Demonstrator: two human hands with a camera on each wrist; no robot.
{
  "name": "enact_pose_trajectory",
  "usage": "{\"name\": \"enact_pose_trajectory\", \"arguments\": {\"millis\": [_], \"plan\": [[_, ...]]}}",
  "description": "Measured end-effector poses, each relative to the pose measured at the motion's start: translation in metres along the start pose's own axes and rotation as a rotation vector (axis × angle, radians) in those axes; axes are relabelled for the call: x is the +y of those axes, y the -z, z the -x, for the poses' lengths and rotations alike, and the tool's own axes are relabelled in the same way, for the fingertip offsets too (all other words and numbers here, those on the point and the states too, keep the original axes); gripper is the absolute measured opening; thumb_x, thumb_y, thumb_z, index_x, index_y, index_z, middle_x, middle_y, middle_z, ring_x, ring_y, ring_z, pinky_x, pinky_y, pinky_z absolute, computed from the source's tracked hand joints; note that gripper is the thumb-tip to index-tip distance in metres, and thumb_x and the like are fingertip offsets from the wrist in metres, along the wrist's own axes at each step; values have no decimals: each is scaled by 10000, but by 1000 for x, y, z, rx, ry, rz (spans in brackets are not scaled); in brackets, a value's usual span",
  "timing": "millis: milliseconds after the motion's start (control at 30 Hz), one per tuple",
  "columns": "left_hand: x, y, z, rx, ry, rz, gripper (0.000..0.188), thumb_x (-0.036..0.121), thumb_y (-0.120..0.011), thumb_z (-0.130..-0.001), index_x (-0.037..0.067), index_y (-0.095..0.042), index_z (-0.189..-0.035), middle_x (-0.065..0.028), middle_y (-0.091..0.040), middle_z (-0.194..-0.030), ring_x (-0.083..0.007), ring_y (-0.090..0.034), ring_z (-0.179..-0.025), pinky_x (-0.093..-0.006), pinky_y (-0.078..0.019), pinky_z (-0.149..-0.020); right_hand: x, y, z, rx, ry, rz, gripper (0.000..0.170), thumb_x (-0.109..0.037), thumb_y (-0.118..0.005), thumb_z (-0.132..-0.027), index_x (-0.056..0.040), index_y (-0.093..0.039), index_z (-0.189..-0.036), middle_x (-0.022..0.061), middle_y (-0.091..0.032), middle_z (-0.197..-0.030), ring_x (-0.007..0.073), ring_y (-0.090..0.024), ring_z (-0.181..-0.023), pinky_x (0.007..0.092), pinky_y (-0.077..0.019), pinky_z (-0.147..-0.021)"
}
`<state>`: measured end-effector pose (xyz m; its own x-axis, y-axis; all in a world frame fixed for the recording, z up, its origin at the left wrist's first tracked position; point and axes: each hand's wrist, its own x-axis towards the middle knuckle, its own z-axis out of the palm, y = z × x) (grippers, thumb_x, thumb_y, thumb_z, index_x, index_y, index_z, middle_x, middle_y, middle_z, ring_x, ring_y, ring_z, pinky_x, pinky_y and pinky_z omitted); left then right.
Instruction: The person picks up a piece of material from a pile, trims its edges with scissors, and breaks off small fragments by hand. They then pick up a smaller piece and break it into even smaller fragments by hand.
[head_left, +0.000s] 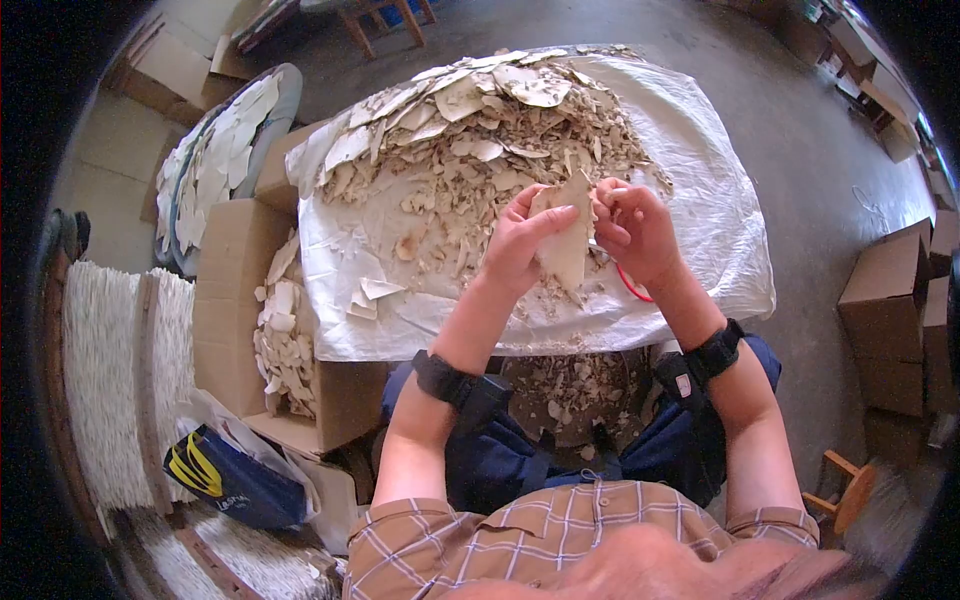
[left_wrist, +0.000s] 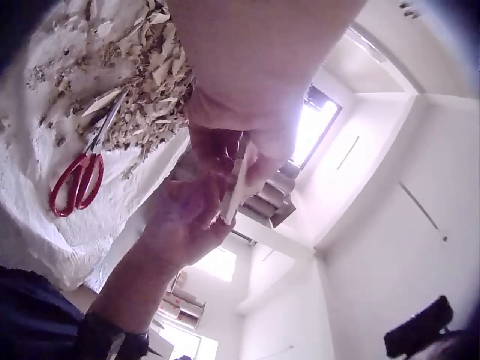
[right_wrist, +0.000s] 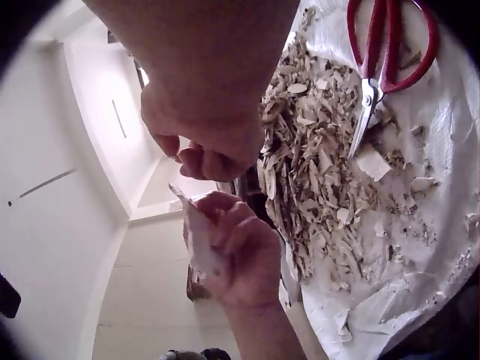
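Observation:
My left hand (head_left: 525, 238) holds a thin, flat cream-coloured piece (head_left: 566, 245) upright, thumb across its face and fingers behind. The piece has a ragged right edge and a pointed top. Beside that edge is my right hand (head_left: 640, 228), its fingers curled; I cannot tell whether a scrap sits between its fingertips. In the right wrist view, the curled fingers of that hand are just above the tip of the piece (right_wrist: 199, 244). Red-handled scissors (left_wrist: 78, 182) lie on the white cloth below the hands, blades toward the loose scraps (left_wrist: 154, 97).
A heap of similar flakes and larger sheets (head_left: 470, 110) covers the far part of the cloth-covered table (head_left: 725, 225). At the left stands a cardboard box (head_left: 232, 300) holding pale pieces. More scraps lie in a container (head_left: 575, 395) between the knees. Cartons (head_left: 885, 300) stand at the right.

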<state>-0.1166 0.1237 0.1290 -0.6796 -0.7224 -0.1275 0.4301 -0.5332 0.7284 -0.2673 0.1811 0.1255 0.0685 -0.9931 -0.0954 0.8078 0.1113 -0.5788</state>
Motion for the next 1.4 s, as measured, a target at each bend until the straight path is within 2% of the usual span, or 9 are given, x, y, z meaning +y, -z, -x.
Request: {"name": "enact_pose_trajectory", "arguments": {"millis": [167, 233, 267, 333, 467, 933, 1100, 1333, 1400], "plan": [[0, 9, -1, 47, -68, -151, 178, 48, -633, -727, 36, -567, -892, -50, -616, -805, -111, -589, -676, -245, -481, -607, -4, 6, -2, 3, 23, -2, 138, -196, -449, -800, -66, -491, -787, 10, -492, -660, 61, -368, -407, 180, -280, -355], [3, 8, 0, 73, -69, -184, 169, 55, -630, -735, 32, -569, -891, -51, -618, -800, -110, -589, -671, -244, -482, -602, -4, 0, -1, 160, -23, 205, 173, -226, -464, -807, -65, -525, -798, 2, -495, -639, 53, -383, -418, 184, -266, -350], [3, 7, 0, 110, -95, -171, 161, 61, -624, -745, 30, -568, -893, -51, -618, -800, -111, -591, -672, -242, -483, -597, -3, 1, -2, 160, -23, 198, 173, -226, -464, -807, -65, -525, -798, 2, -495, -639, 53, -383, -418, 184, -266, -350], [5, 9, 0, 150, -117, -161, 153, 66, -618, -755, 28, -568, -895, -52, -618, -799, -112, -592, -672, -240, -485, -591, 0, 1, -4, 56, -25, 592, 221, -268, -477, -823, -62, -555, -803, -8, -494, -622, 45, -386, -423, 182, -252, -352], [4, 12, -1, 179, -157, -147, 139, 81, -608, -772, 27, -566, -893, -54, -615, -803, -112, -593, -672, -233, -488, -585, 11, -8, -6, 90, 17, 678, 222, -267, -518, -844, -52, -564, -806, -36, -472, -601, 23, -357, -426, 176, -241, -364], [-1, 7, -1, 133, -93, 35, 117, 85, -580, -793, 33, -563, -896, -47, -607, -819, -111, -590, -676, -236, -490, -579, 15, -16, 1, 84, 48, 519, 186, -222, -520, -848, -49, -555, -791, -46, -450, -577, 14, -343, -438, 170, -235, -373], [3, 0, -2, 233, -191, 14, 142, 65, -597, -774, 34, -554, -906, -59, -604, -838, -122, -590, -696, -236, -489, -592, 15, -19, 3, 99, 6, 398, 180, -219, -511, -851, -49, -545, -802, -46, -443, -573, 20, -333, -428, 176, -236, -376], [4, -9, 1, 267, -250, -30, 176, 53, -619, -746, 16, -551, -905, -65, -605, -832, -133, -593, -690, -235, -489, -597, 12, -30, 4, 138, 140, 744, 137, -146, -529, -821, -49, -551, -726, -35, -464, -572, 36, -362, -438, 186, -261, -387], [5, -11, 3, 400, -330, -197, 177, 55, -630, -734, 13, -564, -893, -63, -612, -821, -129, -594, -663, -237, -490, -585, 10, -30, 4, 165, 202, 882, 132, -119, -530, -809, -46, -550, -700, -28, -474, -574, 40, -370, -441, 188, -266, -387]]}}
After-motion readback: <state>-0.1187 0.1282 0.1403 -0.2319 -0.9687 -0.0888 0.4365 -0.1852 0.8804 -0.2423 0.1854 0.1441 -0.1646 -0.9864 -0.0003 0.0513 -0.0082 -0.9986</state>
